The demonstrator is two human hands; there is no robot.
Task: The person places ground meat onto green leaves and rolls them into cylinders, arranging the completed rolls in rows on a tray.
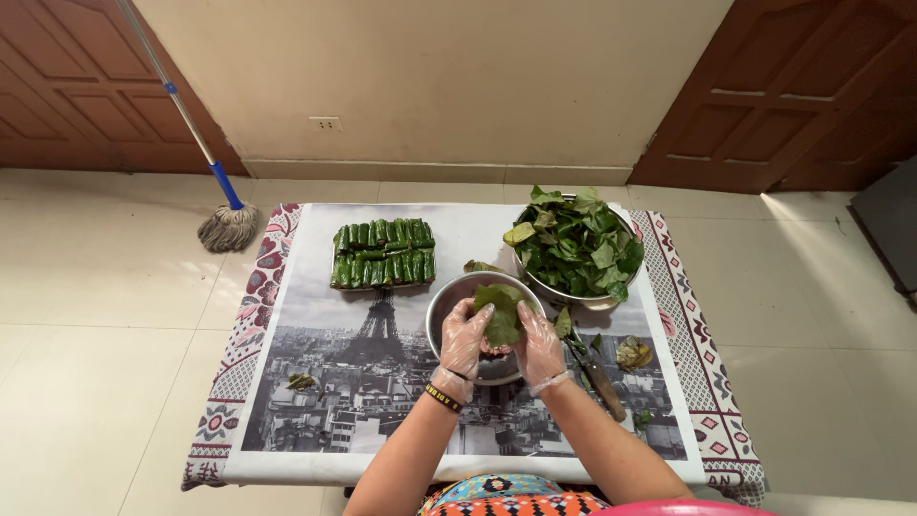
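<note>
Both my hands wear thin clear plastic gloves and meet over a round metal bowl (pixel 442 304) in the middle of a low table. My left hand (pixel 466 342) and my right hand (pixel 539 344) together hold one green leaf (pixel 502 313), spread between the fingers above the bowl. What lies inside the bowl under the hands is hidden. A tray of rolled green leaf parcels (pixel 383 252) lies in two neat rows at the far left. A second metal bowl heaped with loose green leaves (pixel 574 240) stands at the far right.
A knife with a wooden handle (pixel 601 382) lies right of my right forearm, beside leaf scraps (pixel 632 354). The printed tablecloth (pixel 353 401) covers the table on a tiled floor. A mop (pixel 227 225) leans against the wall at the left. Brown doors flank the wall.
</note>
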